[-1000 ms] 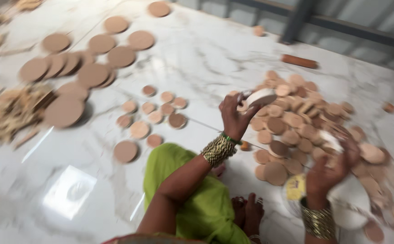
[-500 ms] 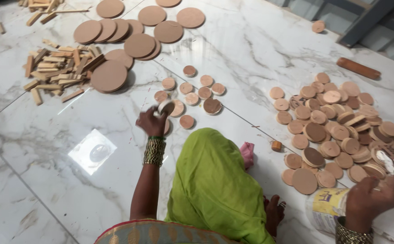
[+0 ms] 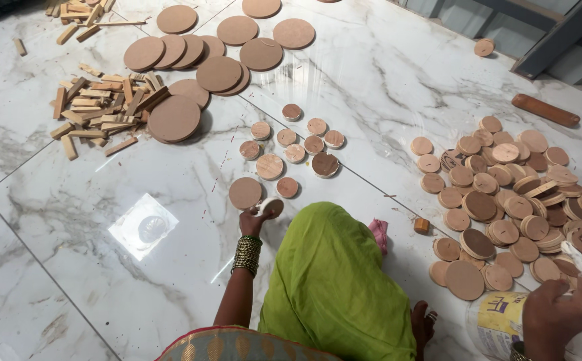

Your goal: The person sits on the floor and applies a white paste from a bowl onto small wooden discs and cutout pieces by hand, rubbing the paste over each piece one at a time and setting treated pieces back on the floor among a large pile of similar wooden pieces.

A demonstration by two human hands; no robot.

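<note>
L hand (image 3: 253, 219) is reaching out over the marble floor (image 3: 104, 267), fingers curled around a small wooden disc (image 3: 269, 207) with a white scrap against it. The disc is sitting at the near edge of the centre group, just beside a medium plain disc (image 3: 245, 192) on its far-left side. Grip is closed on the disc.

R hand (image 3: 561, 311) is working at the near right edge of view, fingers bent around a white scrap (image 3: 575, 257); how tightly it is closing, cannot tell. It is hovering just over a white tub with a yellow label (image 3: 495, 321).

Counts, approx.:
- Centre group of small discs (image 3: 296, 150): 11 lying flat, plus the one being held.
- Large discs (image 3: 217, 53), far left-centre: approx. 13, several overlapping.
- Right pile of small discs (image 3: 505, 194): too many and too stacked for an exact count; well over 40.
- Lone disc (image 3: 484, 47) far right: 1.
- Wooden rod (image 3: 545, 110) far right: 1.
- Small wooden cube (image 3: 422, 225) between the knee and right pile: 1.
- Wood-strip offcuts (image 3: 97, 110) at left: one loose heap, pieces not countable; a second heap (image 3: 77, 13) is lying at the far left corner.

A knee in green cloth (image 3: 331, 287) is sitting between the two hands.
</note>
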